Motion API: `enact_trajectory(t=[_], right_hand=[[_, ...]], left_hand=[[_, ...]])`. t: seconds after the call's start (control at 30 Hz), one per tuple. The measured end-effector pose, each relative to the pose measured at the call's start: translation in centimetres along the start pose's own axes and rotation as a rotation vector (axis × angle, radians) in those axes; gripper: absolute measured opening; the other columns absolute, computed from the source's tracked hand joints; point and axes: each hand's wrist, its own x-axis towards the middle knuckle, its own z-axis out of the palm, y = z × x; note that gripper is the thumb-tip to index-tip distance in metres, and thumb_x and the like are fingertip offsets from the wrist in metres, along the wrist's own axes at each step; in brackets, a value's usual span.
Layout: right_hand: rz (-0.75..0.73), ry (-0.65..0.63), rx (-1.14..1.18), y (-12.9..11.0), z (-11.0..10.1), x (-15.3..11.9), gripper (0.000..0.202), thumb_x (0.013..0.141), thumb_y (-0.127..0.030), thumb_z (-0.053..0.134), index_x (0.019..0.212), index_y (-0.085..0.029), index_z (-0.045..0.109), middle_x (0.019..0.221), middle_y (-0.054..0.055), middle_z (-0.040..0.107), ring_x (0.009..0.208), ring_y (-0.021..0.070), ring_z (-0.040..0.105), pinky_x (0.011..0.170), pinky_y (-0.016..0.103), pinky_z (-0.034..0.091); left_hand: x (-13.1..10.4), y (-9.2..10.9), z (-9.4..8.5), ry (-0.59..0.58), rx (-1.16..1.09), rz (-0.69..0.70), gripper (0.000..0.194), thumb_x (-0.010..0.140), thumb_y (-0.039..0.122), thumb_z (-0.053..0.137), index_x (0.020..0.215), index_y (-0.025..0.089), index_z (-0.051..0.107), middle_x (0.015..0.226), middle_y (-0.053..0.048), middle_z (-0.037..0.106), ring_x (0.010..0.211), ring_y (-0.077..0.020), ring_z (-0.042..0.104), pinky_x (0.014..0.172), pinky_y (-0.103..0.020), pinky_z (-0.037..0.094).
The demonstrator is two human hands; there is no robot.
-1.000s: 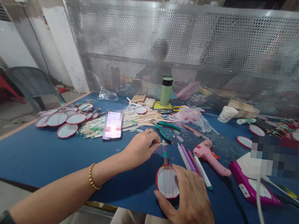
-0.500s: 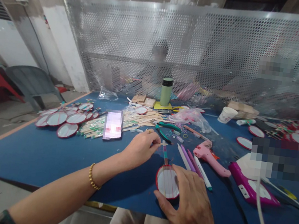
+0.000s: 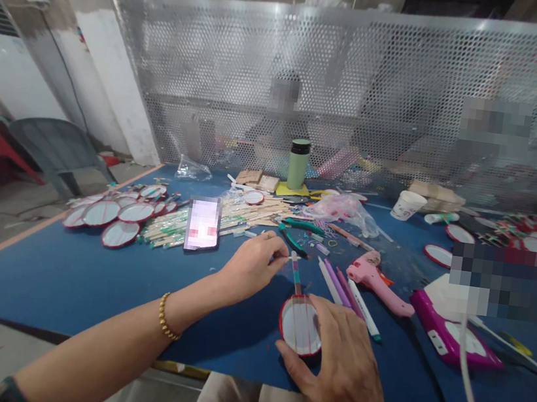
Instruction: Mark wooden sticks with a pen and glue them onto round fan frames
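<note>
A toy banjo [image 3: 300, 327] lies before me near the table's front edge. Its round white body has a red rim and thin strings, and a colour-banded neck [image 3: 296, 277] points away from me. My right hand [image 3: 342, 369] grips the body from the right, thumb at the near rim and fingers over the far right side. At the tip of the neck, my left hand [image 3: 258, 262] pinches the end of a small pale stick [image 3: 293, 257] lying across it. The left fingertips hide part of that stick.
Right of the banjo lie several markers [image 3: 345, 293], a pink glue gun [image 3: 379, 281] and a magenta device [image 3: 453, 337] with cables. Beyond my hands are green-handled pliers [image 3: 293, 238], sticks [image 3: 247, 215], a phone [image 3: 203, 225] and a green bottle [image 3: 297, 165]. More round pieces [image 3: 120, 232] are piled left.
Almost nothing differs. Both hands keep their hold on the toy banjo and the small stick; the view has shifted very slightly.
</note>
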Motion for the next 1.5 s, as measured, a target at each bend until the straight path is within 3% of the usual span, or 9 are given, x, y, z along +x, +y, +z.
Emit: enact_trajectory(t=[0.37, 1.5], right_hand=[[-0.023, -0.003, -0.021, 0.03, -0.05, 0.11, 0.051, 0.093, -0.045, 0.060, 0.123, -0.005, 0.053, 0.105, 0.019, 0.067, 0.096, 0.0292, 0.061, 0.081, 0.044, 0.050], [-0.006, 0.005, -0.010, -0.07, -0.09, 0.14, 0.049, 0.092, -0.045, 0.060, 0.124, -0.009, 0.052, 0.103, 0.017, 0.067, 0.094, 0.0290, 0.063, 0.079, 0.044, 0.051]], left_hand=[[-0.01, -0.04, 0.06, 0.000, -0.004, -0.007, 0.011, 0.085, 0.008, 0.063, 0.080, 0.017, 0.063, 0.078, 0.000, 0.061, 0.074, -0.0145, 0.056, 0.071, -0.026, 0.044], [-0.03, -0.15, 0.08, 0.029, -0.043, -0.007, 0.007, 0.084, 0.012, 0.063, 0.083, 0.018, 0.063, 0.080, 0.000, 0.061, 0.070, -0.0133, 0.055, 0.068, -0.026, 0.044]])
